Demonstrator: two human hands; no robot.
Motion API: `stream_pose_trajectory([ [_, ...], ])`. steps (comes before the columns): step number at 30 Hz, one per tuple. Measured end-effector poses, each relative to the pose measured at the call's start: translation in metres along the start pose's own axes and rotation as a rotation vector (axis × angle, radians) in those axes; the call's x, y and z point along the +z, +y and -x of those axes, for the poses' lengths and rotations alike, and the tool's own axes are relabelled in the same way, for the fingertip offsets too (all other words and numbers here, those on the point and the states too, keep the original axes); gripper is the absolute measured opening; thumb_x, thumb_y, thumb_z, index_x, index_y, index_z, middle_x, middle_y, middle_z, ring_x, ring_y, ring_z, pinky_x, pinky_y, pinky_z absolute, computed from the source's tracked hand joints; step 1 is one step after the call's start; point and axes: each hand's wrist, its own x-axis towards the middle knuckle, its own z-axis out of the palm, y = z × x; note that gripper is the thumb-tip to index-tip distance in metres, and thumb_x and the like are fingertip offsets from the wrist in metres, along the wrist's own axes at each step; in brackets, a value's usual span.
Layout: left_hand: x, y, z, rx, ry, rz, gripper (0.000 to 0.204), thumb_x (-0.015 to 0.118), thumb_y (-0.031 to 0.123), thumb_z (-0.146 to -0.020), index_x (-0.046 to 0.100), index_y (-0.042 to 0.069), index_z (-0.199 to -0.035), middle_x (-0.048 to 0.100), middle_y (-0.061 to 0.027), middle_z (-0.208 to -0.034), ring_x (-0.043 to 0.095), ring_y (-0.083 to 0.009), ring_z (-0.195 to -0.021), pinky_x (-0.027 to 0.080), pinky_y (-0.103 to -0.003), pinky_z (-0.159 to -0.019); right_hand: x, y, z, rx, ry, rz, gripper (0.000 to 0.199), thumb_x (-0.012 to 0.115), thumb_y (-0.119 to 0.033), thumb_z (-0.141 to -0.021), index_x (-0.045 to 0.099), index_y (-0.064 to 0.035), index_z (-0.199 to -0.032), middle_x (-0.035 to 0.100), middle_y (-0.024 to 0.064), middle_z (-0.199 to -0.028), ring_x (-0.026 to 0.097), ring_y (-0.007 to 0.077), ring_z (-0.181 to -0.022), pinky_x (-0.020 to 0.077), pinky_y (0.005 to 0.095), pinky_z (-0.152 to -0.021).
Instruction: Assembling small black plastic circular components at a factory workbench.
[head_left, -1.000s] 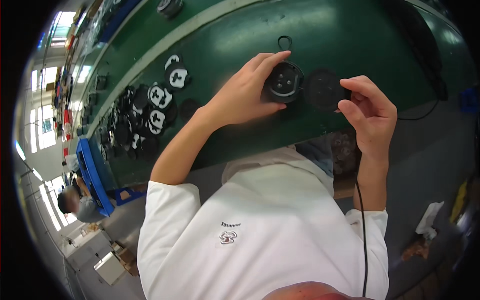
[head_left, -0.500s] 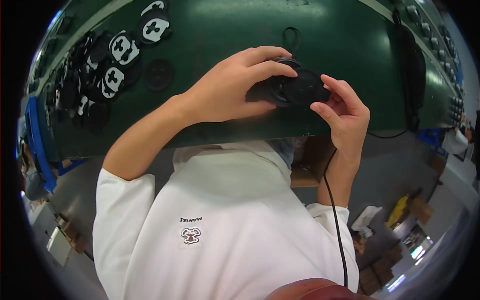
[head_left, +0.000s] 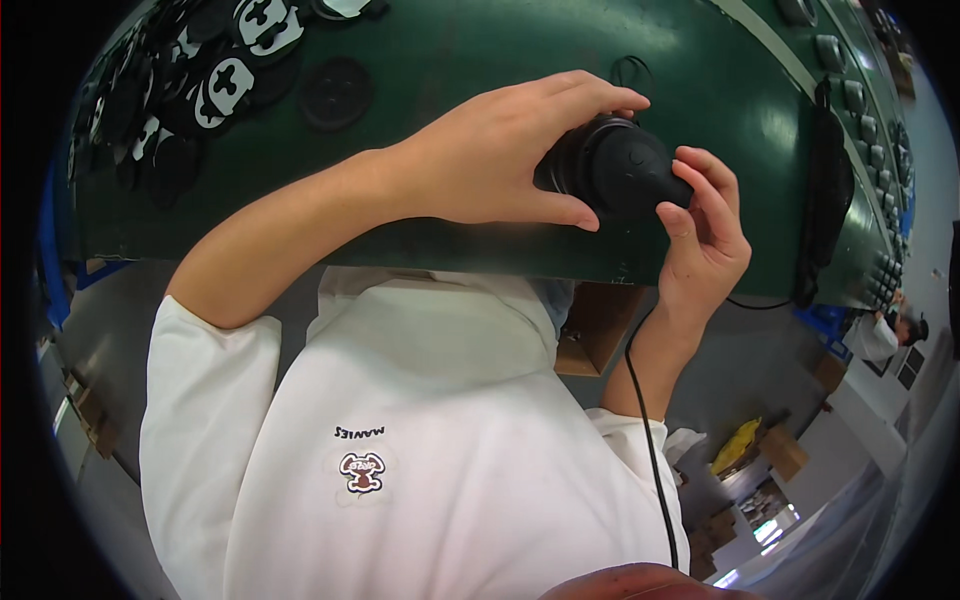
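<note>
Lid (head_left: 634,170) covers the body (head_left: 572,168) my left fingers (head_left: 602,95) clamp, seating unclear; right fingers (head_left: 708,178) pinch the lid; discs (head_left: 335,93) lie loose.

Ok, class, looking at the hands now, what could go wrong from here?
The black round cover might tilt against the black round housing, since the right hand holds it only at one edge. The black cord loop close to the housing could get caught between the two.
</note>
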Motion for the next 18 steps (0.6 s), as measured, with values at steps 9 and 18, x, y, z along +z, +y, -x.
stream_pose_trajectory([
  [9, 0.000, 0.002, 0.002, -0.030, 0.008, -0.067, 0.072, 0.093, 0.013, -0.078, 0.062, 0.008, -0.142, 0.065, -0.0080, -0.140, 0.067, -0.0267, -0.118, 0.055, -0.038, -0.104, 0.013, 0.004, 0.015, 0.097, 0.024, -0.081, 0.038, 0.087, 0.000, -0.080, 0.079, 0.0036, -0.117, 0.072, 0.0120, -0.126, 0.065, 0.0215, -0.113, 0.0496, 0.0274, -0.092],
  [18, -0.002, 0.002, 0.000, -0.049, 0.004, -0.034, 0.067, 0.093, 0.015, -0.080, 0.063, 0.008, -0.139, 0.066, -0.0074, -0.139, 0.067, -0.0263, -0.117, 0.055, -0.037, -0.102, 0.012, 0.008, 0.014, 0.118, 0.036, -0.083, 0.038, 0.088, 0.001, -0.079, 0.079, 0.0040, -0.116, 0.071, 0.0121, -0.127, 0.065, 0.0203, -0.110, 0.0521, 0.0278, -0.090],
])
